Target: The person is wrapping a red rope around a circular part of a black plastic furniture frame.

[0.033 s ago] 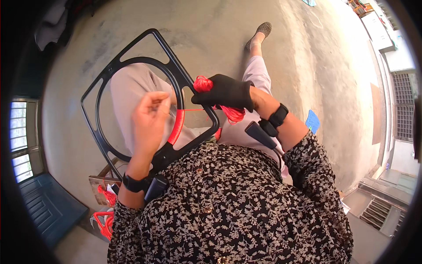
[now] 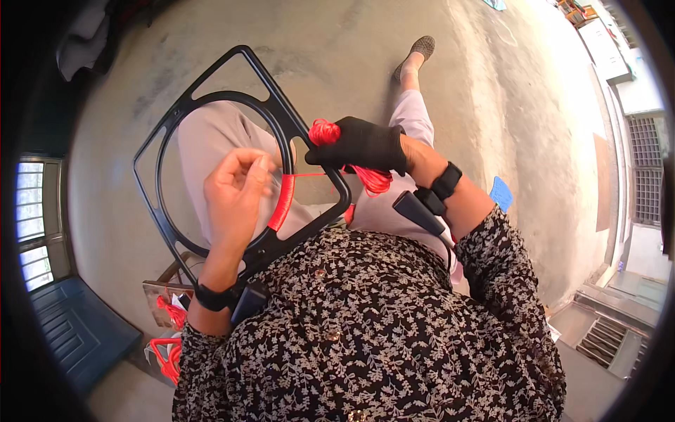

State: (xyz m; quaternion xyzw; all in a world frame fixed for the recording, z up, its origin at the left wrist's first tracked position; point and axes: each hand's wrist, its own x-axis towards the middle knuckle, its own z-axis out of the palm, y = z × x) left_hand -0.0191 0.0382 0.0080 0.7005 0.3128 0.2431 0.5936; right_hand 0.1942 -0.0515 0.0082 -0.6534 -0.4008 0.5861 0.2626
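1. Blue card or label (image 2: 500, 193): a small, roughly rectangular sheet lying flat on the concrete floor (image 2: 534, 105), just beyond the person's right forearm (any marking too small to tell).
2. No packages or screens visible.

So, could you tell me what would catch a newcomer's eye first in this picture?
The bright red cord wound around part of the ring of a black frame stands out, in the middle of the view above the person's lap. The right hand, in a black glove, grips a bundle of the same red cord at the frame's right edge, while the bare left hand pinches at the wrapped section.
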